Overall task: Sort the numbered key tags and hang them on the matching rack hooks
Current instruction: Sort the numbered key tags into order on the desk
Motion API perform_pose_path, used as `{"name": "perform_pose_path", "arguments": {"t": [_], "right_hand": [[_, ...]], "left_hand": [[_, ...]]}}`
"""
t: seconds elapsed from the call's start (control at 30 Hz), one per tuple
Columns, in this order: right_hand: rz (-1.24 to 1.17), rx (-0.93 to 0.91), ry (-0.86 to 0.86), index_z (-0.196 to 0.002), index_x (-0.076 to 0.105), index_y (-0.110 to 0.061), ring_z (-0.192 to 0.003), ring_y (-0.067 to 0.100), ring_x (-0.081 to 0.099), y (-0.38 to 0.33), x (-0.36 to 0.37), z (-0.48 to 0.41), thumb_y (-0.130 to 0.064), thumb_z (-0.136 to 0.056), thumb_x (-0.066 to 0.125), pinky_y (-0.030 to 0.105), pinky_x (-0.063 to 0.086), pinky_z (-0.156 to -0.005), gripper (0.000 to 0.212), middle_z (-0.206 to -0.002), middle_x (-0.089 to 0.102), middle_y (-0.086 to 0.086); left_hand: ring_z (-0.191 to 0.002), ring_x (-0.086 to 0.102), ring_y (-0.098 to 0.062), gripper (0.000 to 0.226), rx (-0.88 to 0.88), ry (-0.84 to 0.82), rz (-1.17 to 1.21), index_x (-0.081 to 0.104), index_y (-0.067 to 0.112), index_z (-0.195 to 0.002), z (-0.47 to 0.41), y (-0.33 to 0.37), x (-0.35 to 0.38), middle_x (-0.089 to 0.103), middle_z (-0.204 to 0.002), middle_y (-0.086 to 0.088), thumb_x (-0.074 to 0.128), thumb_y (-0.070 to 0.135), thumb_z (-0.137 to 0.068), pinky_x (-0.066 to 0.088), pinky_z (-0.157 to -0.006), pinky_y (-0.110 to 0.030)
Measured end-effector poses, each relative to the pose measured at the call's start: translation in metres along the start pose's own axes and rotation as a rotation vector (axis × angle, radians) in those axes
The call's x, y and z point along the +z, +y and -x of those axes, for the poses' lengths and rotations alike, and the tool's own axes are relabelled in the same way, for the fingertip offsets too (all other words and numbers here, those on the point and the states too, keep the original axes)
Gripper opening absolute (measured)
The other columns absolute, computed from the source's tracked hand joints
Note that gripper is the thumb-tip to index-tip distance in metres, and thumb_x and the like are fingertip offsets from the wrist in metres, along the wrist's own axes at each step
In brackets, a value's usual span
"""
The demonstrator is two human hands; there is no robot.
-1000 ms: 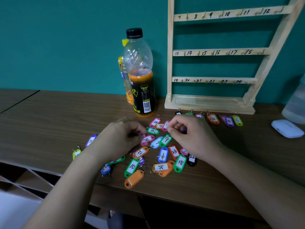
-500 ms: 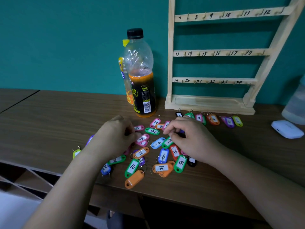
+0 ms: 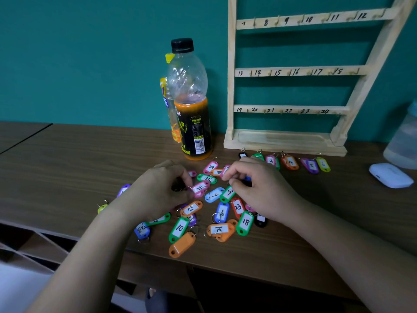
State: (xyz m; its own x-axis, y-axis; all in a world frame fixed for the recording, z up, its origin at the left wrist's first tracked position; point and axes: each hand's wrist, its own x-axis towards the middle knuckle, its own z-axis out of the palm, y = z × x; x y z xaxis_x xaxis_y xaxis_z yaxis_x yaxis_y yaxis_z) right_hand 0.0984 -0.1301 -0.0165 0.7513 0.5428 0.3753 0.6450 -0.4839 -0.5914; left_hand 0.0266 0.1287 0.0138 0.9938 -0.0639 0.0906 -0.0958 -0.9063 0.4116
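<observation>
- On the desk [image 3: 67, 168], in front of the wooden rack [image 3: 232, 86], the key tags [image 3: 222, 230] lie in a loose heap. A few low numbers sit in a row [image 3: 291, 162] just before the rack's base, and every one of the hooks [image 3: 277, 19] in view is bare.
- The left hand [image 3: 158, 193] is over the heap's left side, fingers curled at the ring end of a pink tag [image 3: 199, 188]. Whether it actually grips it I cannot tell.
- The right hand [image 3: 261, 193] has thumb and forefinger drawn together just above the green tag [image 3: 228, 193] marked 9. Anything pinched there is hidden.
- These tags look light and stiff: hard plastic bodies with thin wire rings [image 3: 213, 217]. They will likely skate on the smooth desk, and neighbouring rings may snag.
- Best hold, I judge, is a pinch across the plastic body's long edges, leaving the ring free to drop over its hook.
</observation>
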Motion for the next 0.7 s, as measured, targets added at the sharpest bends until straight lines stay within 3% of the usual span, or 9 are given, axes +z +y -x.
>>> {"name": "perform_pose_path", "arguments": {"t": [0.17, 0.3, 0.47, 0.6, 0.7], "right_hand": [[0.0, 0.009, -0.003, -0.099, 0.078, -0.028, -0.099, 0.005, 0.06, 0.001, 0.0, 0.0, -0.008, -0.094, 0.073, 0.008, 0.042, -0.079, 0.022, -0.093, 0.066, -0.015], [0.003, 0.007, 0.0, -0.098, 0.078, -0.029, -0.1, 0.006, 0.06, 0.002, 0.001, 0.0, -0.008, -0.094, 0.073, 0.008, 0.042, -0.08, 0.022, -0.092, 0.065, -0.014], [0.006, 0.014, -0.008, -0.098, 0.078, -0.03, -0.1, 0.003, 0.059, 0.001, 0.0, 0.0, -0.009, -0.095, 0.073, 0.007, 0.042, -0.081, 0.021, -0.093, 0.066, -0.015], [-0.001, 0.02, -0.005, -0.099, 0.078, -0.029, -0.101, 0.001, 0.059, 0.0, 0.0, 0.0, -0.01, -0.095, 0.073, 0.007, 0.042, -0.082, 0.021, -0.094, 0.066, -0.016], [-0.004, 0.023, -0.003, -0.098, 0.078, -0.03, -0.101, 0.0, 0.06, 0.0, 0.0, 0.001, -0.01, -0.095, 0.073, 0.007, 0.042, -0.082, 0.021, -0.094, 0.066, -0.016]], "left_hand": [[-0.092, 0.055, 0.001, 0.014, -0.034, -0.011, -0.027, 0.067, 0.032, -0.089, -0.004, -0.001, 0.0, 0.061, -0.101, 0.015, 0.08, 0.037, -0.091, 0.037, -0.07, -0.011], [-0.072, 0.063, 0.002, 0.015, -0.097, 0.037, 0.039, 0.068, 0.032, -0.083, -0.003, -0.004, -0.006, 0.07, -0.075, 0.015, 0.079, 0.038, -0.091, 0.043, -0.062, -0.02], [-0.08, 0.067, 0.002, 0.014, -0.126, 0.114, 0.122, 0.071, 0.033, -0.082, -0.002, -0.009, -0.014, 0.074, -0.082, 0.018, 0.083, 0.037, -0.088, 0.05, -0.071, -0.024], [-0.085, 0.062, 0.002, 0.009, -0.181, 0.173, 0.028, 0.072, 0.036, -0.089, -0.003, -0.008, -0.012, 0.071, -0.086, 0.018, 0.077, 0.042, -0.092, 0.044, -0.067, -0.02], [-0.088, 0.061, 0.002, 0.008, -0.197, 0.122, 0.031, 0.07, 0.038, -0.095, -0.004, -0.009, -0.011, 0.07, -0.093, 0.019, 0.078, 0.041, -0.092, 0.042, -0.066, -0.017]]}}
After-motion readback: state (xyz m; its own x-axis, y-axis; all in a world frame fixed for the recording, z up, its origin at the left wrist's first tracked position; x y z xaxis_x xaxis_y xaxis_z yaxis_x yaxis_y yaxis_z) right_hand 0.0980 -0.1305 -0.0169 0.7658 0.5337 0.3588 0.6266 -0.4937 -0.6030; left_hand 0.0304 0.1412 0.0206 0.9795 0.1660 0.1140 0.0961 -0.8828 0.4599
